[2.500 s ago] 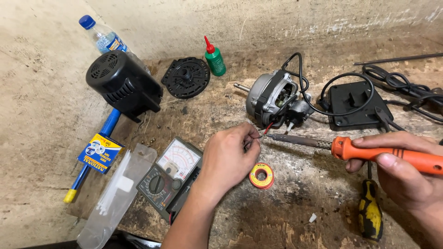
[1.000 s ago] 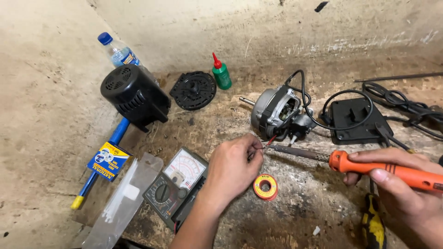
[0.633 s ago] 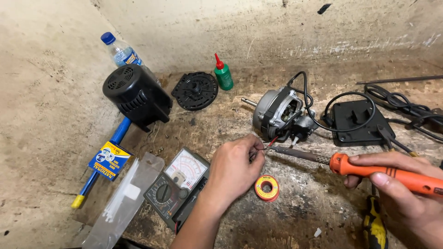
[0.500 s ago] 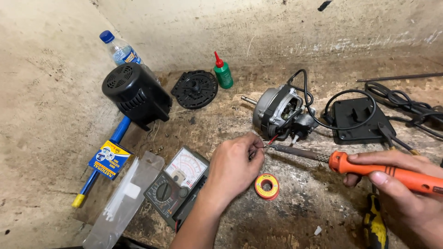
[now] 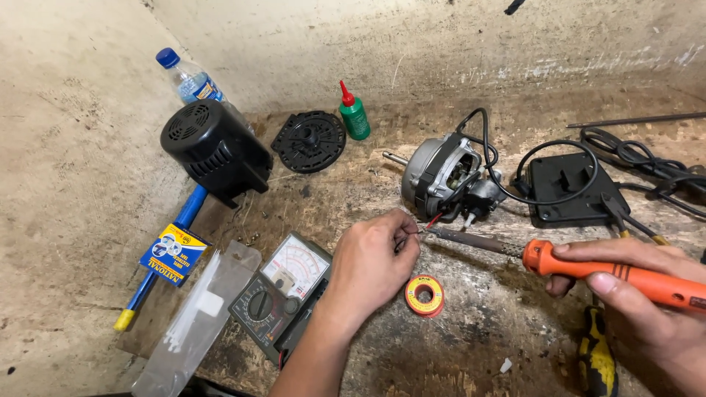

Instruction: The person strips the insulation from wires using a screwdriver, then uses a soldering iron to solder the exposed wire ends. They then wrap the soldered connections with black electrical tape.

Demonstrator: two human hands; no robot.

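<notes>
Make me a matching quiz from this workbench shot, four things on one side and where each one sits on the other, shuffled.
Things:
1. soldering iron
2. solder spool
3. multimeter
4. green bottle

Places:
A. upright near the back wall
B. flat on the bench, left of the left hand
C. held in the right hand
D. on the bench just right of the left wrist

Pairs: 1-C, 2-D, 3-B, 4-A
</notes>
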